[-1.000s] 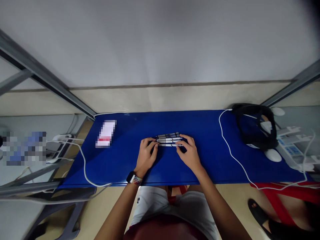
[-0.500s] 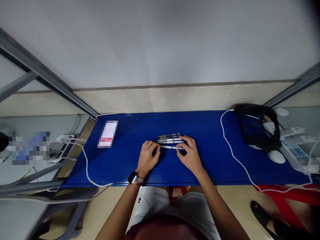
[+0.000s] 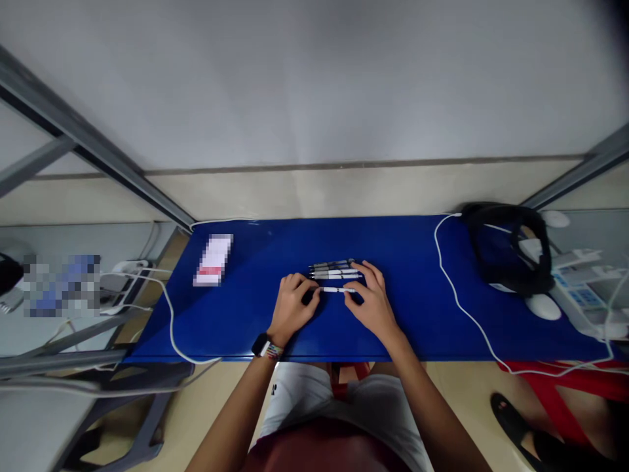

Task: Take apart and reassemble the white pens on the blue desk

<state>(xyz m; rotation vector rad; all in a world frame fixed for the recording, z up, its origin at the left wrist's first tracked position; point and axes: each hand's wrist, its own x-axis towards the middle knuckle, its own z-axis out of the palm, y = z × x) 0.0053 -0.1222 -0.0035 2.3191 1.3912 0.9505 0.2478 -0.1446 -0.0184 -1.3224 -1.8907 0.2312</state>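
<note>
Between my two hands a white pen [image 3: 333, 290] lies crosswise, close above the blue table [image 3: 236, 314]. My left hand [image 3: 293, 303] pinches its left end between thumb and fingers. At the other end, the thumb and a finger of my right hand [image 3: 369, 298] close on the pen, while another finger reaches to the row behind. Just beyond are several pens [image 3: 331, 269] side by side, dark ones at the back and white ones nearer me. The right tips of this row are partly hidden by my right fingers.
A phone [image 3: 213, 260], blurred out, lies at the left of the table. To the right are a white cable [image 3: 455, 292], a black headset [image 3: 511, 249] and a white rounded object [image 3: 543, 307]. Grey metal posts [image 3: 113, 157] flank the table; a wall stands behind.
The held pen has shifted slightly away from the row, and my left hand has moved a little right along it. The pens in the row look unchanged.
</note>
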